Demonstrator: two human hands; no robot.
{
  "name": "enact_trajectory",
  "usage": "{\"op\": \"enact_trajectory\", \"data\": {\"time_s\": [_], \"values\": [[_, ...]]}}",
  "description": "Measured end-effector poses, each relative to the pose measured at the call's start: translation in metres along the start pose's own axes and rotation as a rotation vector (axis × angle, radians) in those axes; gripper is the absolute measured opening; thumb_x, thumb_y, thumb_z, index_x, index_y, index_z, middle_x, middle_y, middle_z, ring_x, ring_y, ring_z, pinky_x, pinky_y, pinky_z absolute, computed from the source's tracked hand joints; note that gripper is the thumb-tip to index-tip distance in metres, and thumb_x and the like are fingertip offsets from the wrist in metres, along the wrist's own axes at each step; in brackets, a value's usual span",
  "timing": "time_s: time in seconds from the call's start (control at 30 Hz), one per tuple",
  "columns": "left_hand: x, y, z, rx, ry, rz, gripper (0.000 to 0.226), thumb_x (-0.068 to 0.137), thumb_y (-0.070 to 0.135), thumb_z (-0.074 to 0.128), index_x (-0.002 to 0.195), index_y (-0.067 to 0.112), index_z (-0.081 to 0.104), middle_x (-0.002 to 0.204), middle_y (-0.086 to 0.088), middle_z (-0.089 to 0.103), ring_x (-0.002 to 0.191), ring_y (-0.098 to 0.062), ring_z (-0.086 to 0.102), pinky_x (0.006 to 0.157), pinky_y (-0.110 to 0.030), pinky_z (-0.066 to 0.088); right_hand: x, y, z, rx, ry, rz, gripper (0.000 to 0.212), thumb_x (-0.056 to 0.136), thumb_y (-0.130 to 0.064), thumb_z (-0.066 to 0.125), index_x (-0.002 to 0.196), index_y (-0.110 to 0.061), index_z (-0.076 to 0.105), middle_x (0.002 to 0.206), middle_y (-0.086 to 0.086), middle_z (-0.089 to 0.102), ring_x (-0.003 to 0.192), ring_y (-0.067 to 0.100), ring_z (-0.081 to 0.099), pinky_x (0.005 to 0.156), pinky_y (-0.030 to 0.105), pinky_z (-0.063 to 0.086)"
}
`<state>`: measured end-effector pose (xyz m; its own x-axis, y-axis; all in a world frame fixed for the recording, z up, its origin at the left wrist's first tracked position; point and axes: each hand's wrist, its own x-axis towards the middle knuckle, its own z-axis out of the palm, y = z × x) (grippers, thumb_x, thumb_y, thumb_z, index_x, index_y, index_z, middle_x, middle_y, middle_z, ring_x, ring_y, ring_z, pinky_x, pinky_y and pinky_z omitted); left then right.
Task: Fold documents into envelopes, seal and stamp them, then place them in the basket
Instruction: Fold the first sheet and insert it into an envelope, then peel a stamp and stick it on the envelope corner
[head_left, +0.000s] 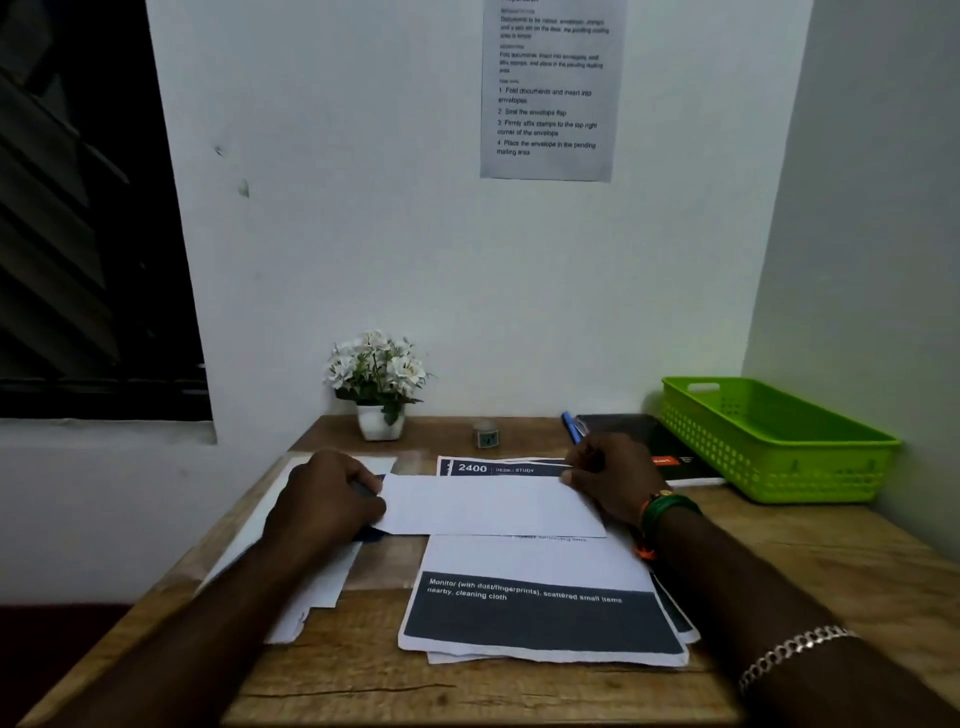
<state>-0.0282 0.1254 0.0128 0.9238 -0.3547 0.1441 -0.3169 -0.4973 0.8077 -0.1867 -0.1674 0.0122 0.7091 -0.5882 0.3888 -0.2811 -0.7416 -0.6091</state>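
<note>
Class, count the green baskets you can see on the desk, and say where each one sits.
1. The green basket sits at the desk's far right corner against the wall, beyond the right hand, beside a dark notebook. No other basket shows in this view.

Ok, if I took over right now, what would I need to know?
Left hand grips the left end of the folded paper; right hand pinches its right end.
The fold lies over the document stack mid-desk. White sheets, perhaps envelopes, lie on the left. The green basket sits back right and looks empty.
Done: one document folded, or nearly.
Left: put it in an envelope, seal, stamp, drop in the basket, then do the rest. I cannot pick out the stamps.
</note>
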Motion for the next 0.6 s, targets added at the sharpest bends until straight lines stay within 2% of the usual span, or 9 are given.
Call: {"op": "enact_trajectory", "data": {"time_s": [0.07, 0.1, 0.17, 0.2, 0.3, 0.4, 0.5, 0.6], "values": [[-0.001, 0.002, 0.002, 0.314, 0.044, 0.101, 0.025, 0.06, 0.024, 0.081, 0.081, 0.033, 0.073, 0.091, 0.009, 0.071, 0.08, -0.014, 0.07, 0.073, -0.034, 0.06, -0.004, -0.003, -0.003, -0.022, -0.003, -0.04, 0.017, 0.071, -0.021, 0.086, 0.078, -0.026, 0.071, 0.077, -0.012, 0.066, 0.07, -0.006, 0.057, 0.059, 0.001, 0.038], [-0.002, 0.004, 0.005, 0.399, 0.069, 0.165, 0.026, 0.063, 0.027, 0.078, 0.086, 0.036, 0.07, 0.098, 0.012, 0.066, 0.087, -0.012, 0.066, 0.075, -0.033, 0.058, -0.005, -0.004, -0.004, -0.033, -0.009, -0.068, 0.016, 0.072, -0.02, 0.085, 0.079, -0.026, 0.071, 0.077, -0.014, 0.066, 0.07, -0.009, 0.055, 0.06, 0.0, 0.038], [-0.003, 0.011, 0.012, 0.431, 0.088, 0.279, 0.024, 0.075, 0.026, 0.072, 0.095, 0.038, 0.066, 0.106, 0.014, 0.057, 0.098, -0.013, 0.061, 0.081, -0.032, 0.053, -0.006, -0.005, -0.005, -0.055, -0.035, -0.123, 0.012, 0.074, -0.019, 0.083, 0.076, -0.026, 0.073, 0.075, -0.015, 0.067, 0.07, -0.01, 0.056, 0.063, 0.0, 0.038], [-0.003, 0.017, 0.017, 0.415, 0.077, 0.314, 0.021, 0.079, 0.026, 0.068, 0.096, 0.038, 0.067, 0.103, 0.014, 0.057, 0.099, -0.013, 0.06, 0.082, -0.031, 0.052, -0.006, -0.005, -0.004, -0.073, -0.06, -0.141, 0.01, 0.074, -0.02, 0.082, 0.074, -0.025, 0.073, 0.073, -0.015, 0.068, 0.068, -0.009, 0.057, 0.062, 0.002, 0.039], [0.002, 0.036, 0.03, 0.433, -0.022, 0.361, 0.006, 0.082, 0.034, 0.063, 0.085, 0.033, 0.067, 0.085, 0.014, 0.064, 0.087, -0.01, 0.064, 0.076, -0.031, 0.054, -0.006, -0.005, 0.001, -0.141, -0.119, -0.179, 0.007, 0.076, -0.024, 0.081, 0.072, -0.022, 0.075, 0.066, -0.014, 0.068, 0.063, -0.005, 0.059, 0.06, 0.007, 0.039], [0.011, 0.044, 0.039, 0.512, -0.066, 0.355, 0.012, 0.082, 0.04, 0.067, 0.082, 0.029, 0.062, 0.082, 0.011, 0.062, 0.082, -0.012, 0.062, 0.071, -0.031, 0.051, 0.005, -0.015, 0.003, -0.101, -0.071, -0.25, 0.008, 0.078, -0.018, 0.077, 0.073, -0.024, 0.073, 0.067, -0.014, 0.068, 0.066, -0.004, 0.061, 0.064, 0.009, 0.043], [0.018, 0.044, 0.044, 0.488, -0.022, 0.366, 0.016, 0.082, 0.041, 0.068, 0.079, 0.027, 0.06, 0.081, 0.011, 0.062, 0.083, -0.013, 0.062, 0.071, -0.03, 0.048, 0.027, -0.037, 0.006, -0.15, -0.086, -0.34, 0.009, 0.082, -0.018, 0.072, 0.088, -0.025, 0.074, 0.079, -0.013, 0.068, 0.075, 0.005, 0.063, 0.072, 0.023, 0.052], [0.02, 0.038, 0.05, 0.416, -0.066, 0.342, 0.019, 0.084, 0.041, 0.07, 0.078, 0.025, 0.062, 0.079, 0.008, 0.064, 0.079, -0.012, 0.061, 0.073, -0.032, 0.052, 0.057, -0.053, 0.022, -0.308, -0.211, -0.325, 0.027, 0.086, -0.021, 0.066, 0.111, -0.029, 0.067, 0.095, -0.012, 0.065, 0.092, 0.012, 0.061, 0.083, 0.031, 0.052]]}}
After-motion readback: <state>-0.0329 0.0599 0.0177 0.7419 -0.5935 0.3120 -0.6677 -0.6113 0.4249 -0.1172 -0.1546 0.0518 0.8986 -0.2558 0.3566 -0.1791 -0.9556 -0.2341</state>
